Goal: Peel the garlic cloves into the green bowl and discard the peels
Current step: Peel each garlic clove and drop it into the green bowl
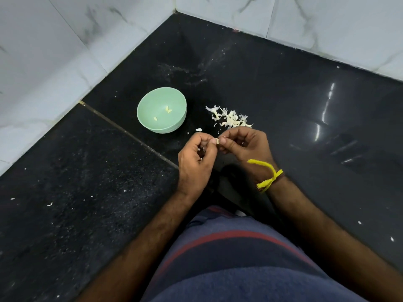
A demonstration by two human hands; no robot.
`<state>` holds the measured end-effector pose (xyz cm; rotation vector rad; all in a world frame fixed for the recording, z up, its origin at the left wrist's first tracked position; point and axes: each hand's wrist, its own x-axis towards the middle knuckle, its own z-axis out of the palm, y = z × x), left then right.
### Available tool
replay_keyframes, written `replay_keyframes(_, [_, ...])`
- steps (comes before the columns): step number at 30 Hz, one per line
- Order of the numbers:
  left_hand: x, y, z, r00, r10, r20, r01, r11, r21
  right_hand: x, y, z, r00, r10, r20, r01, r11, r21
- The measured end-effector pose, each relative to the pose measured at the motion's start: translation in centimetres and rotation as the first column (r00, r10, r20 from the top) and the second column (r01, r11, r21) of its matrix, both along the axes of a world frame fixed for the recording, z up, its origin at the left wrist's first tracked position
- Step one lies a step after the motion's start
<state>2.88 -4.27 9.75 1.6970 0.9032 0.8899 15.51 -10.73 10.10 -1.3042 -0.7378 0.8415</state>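
Observation:
A small pale garlic clove [216, 141] is pinched between the fingertips of both hands above the black counter. My left hand [195, 162] curls round it from the left, and my right hand [244, 147], with a yellow thread at the wrist, pinches it from the right. The green bowl [152, 125] stands to the upper left of the hands, with three peeled cloves [168, 109] lying inside. A heap of white garlic peels [229, 117] lies on the counter just beyond my right hand.
The black stone counter [283, 88] runs into a corner of white marble wall tiles [65, 51]. Small peel scraps [198, 129] lie near the bowl and a few more are scattered at the left and right. A seam crosses the counter diagonally.

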Motion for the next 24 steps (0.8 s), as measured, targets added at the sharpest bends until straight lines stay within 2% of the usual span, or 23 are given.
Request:
replay_keyframes(2, [0.1,0.1,0.3,0.999,0.040,0.001,-0.040,0.999,0.011,0.0,0.1,0.1,0.955,-0.055,0.292,0.050,0.998,0.025])
replay_keyframes(4, [0.1,0.2,0.7,0.998,0.065,0.009,-0.065,0.998,0.012,0.1,0.2,-0.1,0.830,-0.086,0.552,0.045,0.995,0.087])
replay_keyframes(7, [0.1,0.1,1.2,0.998,0.058,0.038,-0.057,0.998,-0.022,0.1,0.3,-0.2,0.695,-0.147,0.704,0.048,0.986,0.159])
replay_keyframes(9, [0.1,0.1,1.5,0.998,0.049,0.050,-0.047,0.998,-0.040,0.1,0.5,-0.2,0.676,-0.185,0.713,0.060,0.978,0.198])
replay_keyframes(12, [0.1,0.0,1.6,0.997,0.038,0.063,-0.034,0.998,-0.056,-0.1,0.5,-0.2,0.772,-0.154,0.617,0.049,0.982,0.183])
replay_keyframes(15, [0.0,-0.1,1.7,0.997,0.027,0.072,-0.023,0.998,-0.057,-0.5,0.1,-0.1,0.918,-0.089,0.386,0.038,0.990,0.137])
replay_keyframes(17, [0.1,-0.2,1.8,0.998,0.025,0.062,-0.022,0.998,-0.055,-0.9,-0.2,0.0,0.975,-0.072,0.212,0.045,0.991,0.127])
replay_keyframes(19, [0.1,-0.3,1.9,0.998,0.029,0.053,-0.026,0.998,-0.061,-1.4,-0.4,0.1,0.998,-0.058,0.007,0.056,0.991,0.119])
replay_keyframes(21, [0.1,-0.5,2.1,0.999,0.035,0.039,-0.033,0.998,-0.059,-1.7,-0.4,0.2,0.984,-0.054,-0.169,0.075,0.990,0.122])
replay_keyframes(24, [0.1,-0.5,2.3,0.998,0.063,0.030,-0.061,0.997,-0.052,-1.7,-0.3,0.2,0.942,-0.063,-0.331,0.098,0.991,0.093])
